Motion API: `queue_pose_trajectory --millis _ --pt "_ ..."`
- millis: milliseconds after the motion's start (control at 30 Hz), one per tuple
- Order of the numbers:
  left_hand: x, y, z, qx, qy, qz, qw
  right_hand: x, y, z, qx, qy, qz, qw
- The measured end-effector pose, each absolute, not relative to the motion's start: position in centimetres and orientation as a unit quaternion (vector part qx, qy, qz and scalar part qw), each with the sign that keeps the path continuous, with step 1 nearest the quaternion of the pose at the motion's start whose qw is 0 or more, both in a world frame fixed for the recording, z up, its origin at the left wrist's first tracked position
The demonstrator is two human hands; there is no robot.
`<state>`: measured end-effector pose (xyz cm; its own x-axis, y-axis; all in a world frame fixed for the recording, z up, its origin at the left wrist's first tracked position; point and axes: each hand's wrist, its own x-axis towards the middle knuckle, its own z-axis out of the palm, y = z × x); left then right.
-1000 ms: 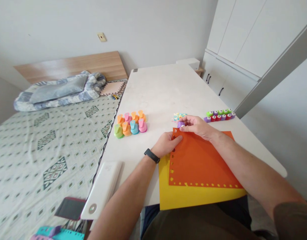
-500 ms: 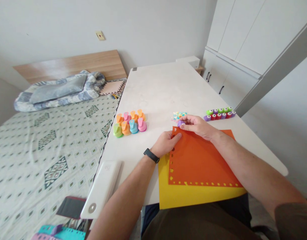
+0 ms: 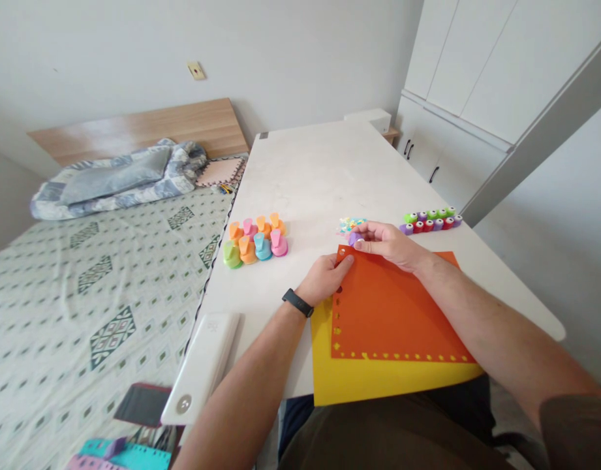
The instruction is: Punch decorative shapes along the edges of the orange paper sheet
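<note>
An orange sheet of paper (image 3: 398, 307) with punched holes along its left and bottom edges lies over a yellow sheet (image 3: 378, 385). My left hand (image 3: 325, 279) pinches the orange sheet near its upper left corner, thumb on top. Between the thumb and fingers of my right hand (image 3: 391, 245) is a small purple paper punch (image 3: 355, 239), at the sheet's top edge, just right of that corner. Whether the paper sits inside the punch's slot is hard to make out. Just beyond lie small punched paper bits (image 3: 352, 225) in pale colours.
Several large colourful punches (image 3: 255, 240) stand at the left of the white table (image 3: 310, 176). Rows of small punches (image 3: 431, 220) stand at the right. A white long device (image 3: 202, 369) lies at the left front edge, beside the bed (image 3: 134, 274).
The purple punch and my right hand have shifted very slightly at the sheet's top edge. My left hand keeps its hold on the orange sheet. The view has moved a little.
</note>
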<state>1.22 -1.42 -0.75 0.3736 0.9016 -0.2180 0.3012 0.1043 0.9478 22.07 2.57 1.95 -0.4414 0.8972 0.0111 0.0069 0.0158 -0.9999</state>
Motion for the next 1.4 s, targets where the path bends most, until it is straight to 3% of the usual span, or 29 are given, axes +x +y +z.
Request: queue_pose_trajectory --millis 900,1400 --pt "1.3 -1.4 -1.0 0.654 0.487 0.269 0.513 22.1 2.5 0.8 -0.366 -0.673 0.556 0.321" --pt "1.1 -1.2 -0.8 0.686 0.479 0.27 0.477 21.6 2.3 0.9 -0.357 -0.693 0.532 0.332"
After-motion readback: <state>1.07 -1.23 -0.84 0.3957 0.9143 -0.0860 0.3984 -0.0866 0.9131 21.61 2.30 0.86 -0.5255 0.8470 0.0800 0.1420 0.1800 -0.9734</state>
